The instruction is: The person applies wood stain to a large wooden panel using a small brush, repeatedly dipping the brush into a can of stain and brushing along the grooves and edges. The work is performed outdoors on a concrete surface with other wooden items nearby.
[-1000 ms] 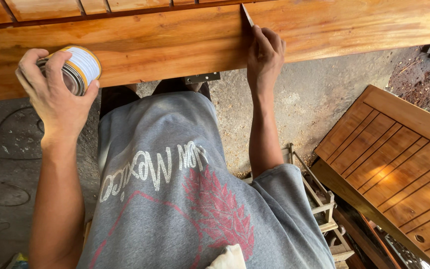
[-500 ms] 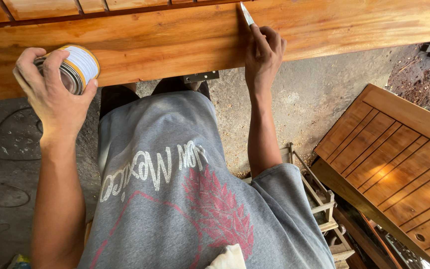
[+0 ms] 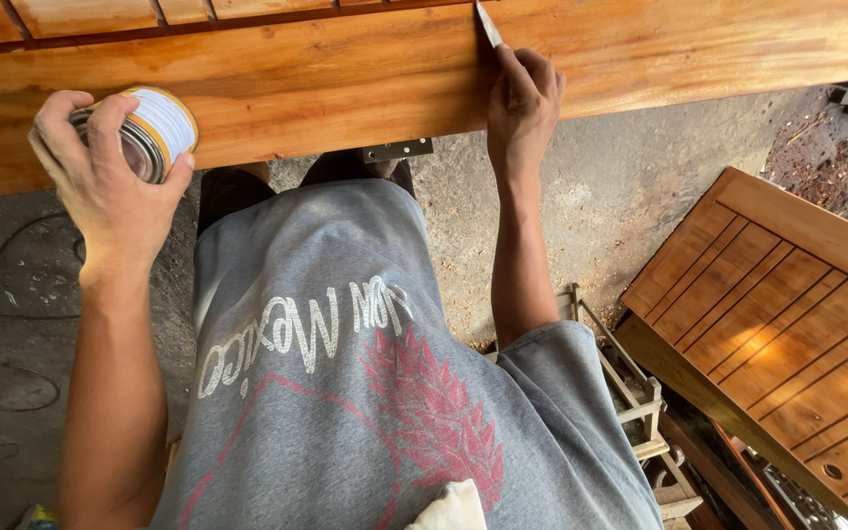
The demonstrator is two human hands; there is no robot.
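Concrete floor [image 3: 561,226] lies below the varnished wooden door [image 3: 326,88], where the right hand [image 3: 522,103] pinches a thin blade [image 3: 488,25] against its edge; the left hand [image 3: 100,177], wrapped around a tilted open can [image 3: 149,132], risks spilling onto the wood.

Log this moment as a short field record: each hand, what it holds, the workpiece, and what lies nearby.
left hand: left hand raised, wrapped around a small round tin with a white and yellow label, tilted on its side
right hand: right hand pinching a thin pale blade, tip against the wood
workpiece: glossy orange-brown wooden rail, with a metal hinge at its lower edge
nearby: slatted wooden door panel lying at the right; concrete floor below
clothing: grey printed shirt
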